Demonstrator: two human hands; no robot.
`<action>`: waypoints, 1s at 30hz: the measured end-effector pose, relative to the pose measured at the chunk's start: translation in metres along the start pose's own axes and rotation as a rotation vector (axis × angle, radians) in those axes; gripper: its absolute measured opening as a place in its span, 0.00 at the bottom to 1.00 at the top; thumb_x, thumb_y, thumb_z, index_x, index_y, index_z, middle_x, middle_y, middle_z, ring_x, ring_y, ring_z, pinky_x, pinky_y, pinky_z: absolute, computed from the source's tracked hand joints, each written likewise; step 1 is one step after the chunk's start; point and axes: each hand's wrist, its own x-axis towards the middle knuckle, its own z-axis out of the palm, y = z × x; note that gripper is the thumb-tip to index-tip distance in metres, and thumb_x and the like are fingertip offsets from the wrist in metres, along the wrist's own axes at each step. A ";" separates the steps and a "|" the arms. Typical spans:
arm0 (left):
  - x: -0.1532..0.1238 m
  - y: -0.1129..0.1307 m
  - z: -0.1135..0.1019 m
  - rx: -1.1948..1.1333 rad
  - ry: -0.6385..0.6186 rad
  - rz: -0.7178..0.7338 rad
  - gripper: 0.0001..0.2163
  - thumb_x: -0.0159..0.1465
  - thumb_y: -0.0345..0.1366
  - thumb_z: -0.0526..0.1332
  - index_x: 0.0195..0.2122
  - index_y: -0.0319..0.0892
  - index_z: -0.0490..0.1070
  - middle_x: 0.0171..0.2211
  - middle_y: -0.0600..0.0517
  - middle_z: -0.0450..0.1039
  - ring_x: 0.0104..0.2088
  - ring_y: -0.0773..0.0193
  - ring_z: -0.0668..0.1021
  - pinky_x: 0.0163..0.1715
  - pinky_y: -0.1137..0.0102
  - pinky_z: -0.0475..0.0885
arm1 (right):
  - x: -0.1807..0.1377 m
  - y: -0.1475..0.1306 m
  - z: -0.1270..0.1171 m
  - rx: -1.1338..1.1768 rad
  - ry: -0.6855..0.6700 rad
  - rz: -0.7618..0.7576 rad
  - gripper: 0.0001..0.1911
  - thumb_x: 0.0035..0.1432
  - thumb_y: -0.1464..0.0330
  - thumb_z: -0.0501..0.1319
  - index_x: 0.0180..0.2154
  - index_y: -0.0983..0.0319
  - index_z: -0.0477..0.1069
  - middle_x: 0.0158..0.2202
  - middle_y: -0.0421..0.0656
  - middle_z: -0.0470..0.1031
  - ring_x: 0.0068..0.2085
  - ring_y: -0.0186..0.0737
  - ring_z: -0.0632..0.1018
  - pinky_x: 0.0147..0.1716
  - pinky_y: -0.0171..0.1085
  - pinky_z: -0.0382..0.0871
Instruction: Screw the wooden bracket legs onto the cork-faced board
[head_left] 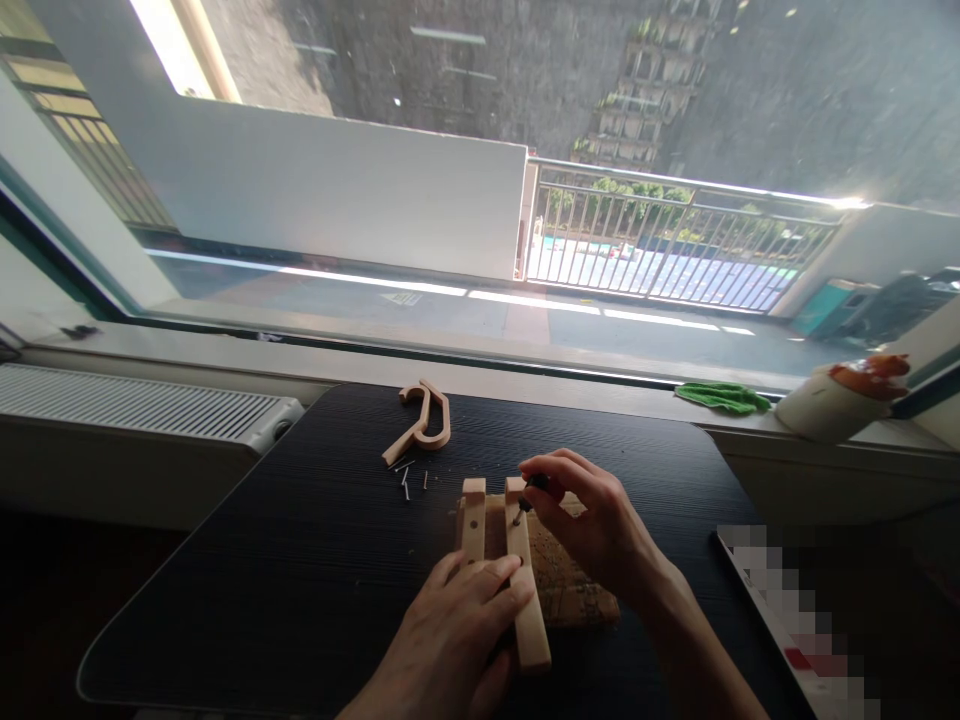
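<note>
Two pale wooden strips [525, 590] lie side by side on a cork board [570, 590] on the dark table [300, 560]. My left hand [450, 640] lies on the near part of the strips, its fingers pressing them down. My right hand [592, 520] pinches a small dark-handled tool [531, 490], with its tip on the right strip near the far end. A few small nails [409, 480] lie loose just beyond the strips. A curved wooden piece [424, 425] rests farther back on the table.
A white radiator [142, 410] runs along the left under the window sill. On the sill at the right lie a green cloth [724, 397] and a white cup [825, 400]. A blurred-out object [795, 610] lies at the table's right edge.
</note>
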 end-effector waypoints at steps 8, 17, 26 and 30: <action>0.001 -0.004 0.004 0.023 0.031 0.031 0.25 0.54 0.28 0.56 0.54 0.52 0.64 0.56 0.54 0.67 0.52 0.57 0.72 0.53 0.56 0.63 | -0.001 0.001 -0.004 0.001 -0.028 -0.018 0.15 0.62 0.71 0.54 0.51 0.57 0.67 0.41 0.40 0.71 0.35 0.32 0.73 0.37 0.33 0.68; 0.000 -0.003 0.002 0.013 0.024 0.026 0.26 0.53 0.27 0.56 0.54 0.52 0.64 0.56 0.54 0.67 0.52 0.57 0.72 0.53 0.55 0.62 | 0.002 0.003 -0.002 -0.005 0.042 -0.015 0.10 0.58 0.68 0.61 0.43 0.59 0.70 0.36 0.40 0.71 0.31 0.31 0.72 0.34 0.33 0.68; -0.001 -0.004 0.004 -0.012 0.049 0.034 0.26 0.53 0.26 0.57 0.53 0.51 0.65 0.56 0.52 0.68 0.52 0.56 0.72 0.54 0.56 0.62 | 0.001 -0.003 0.000 0.032 0.007 -0.053 0.14 0.61 0.73 0.55 0.47 0.58 0.70 0.43 0.42 0.73 0.37 0.33 0.75 0.38 0.33 0.70; -0.002 -0.005 0.006 -0.014 0.078 0.045 0.26 0.53 0.26 0.57 0.54 0.52 0.65 0.56 0.52 0.68 0.53 0.56 0.71 0.55 0.57 0.61 | 0.001 -0.005 -0.002 0.031 -0.023 -0.049 0.17 0.61 0.74 0.52 0.50 0.58 0.69 0.44 0.43 0.73 0.41 0.36 0.75 0.41 0.35 0.69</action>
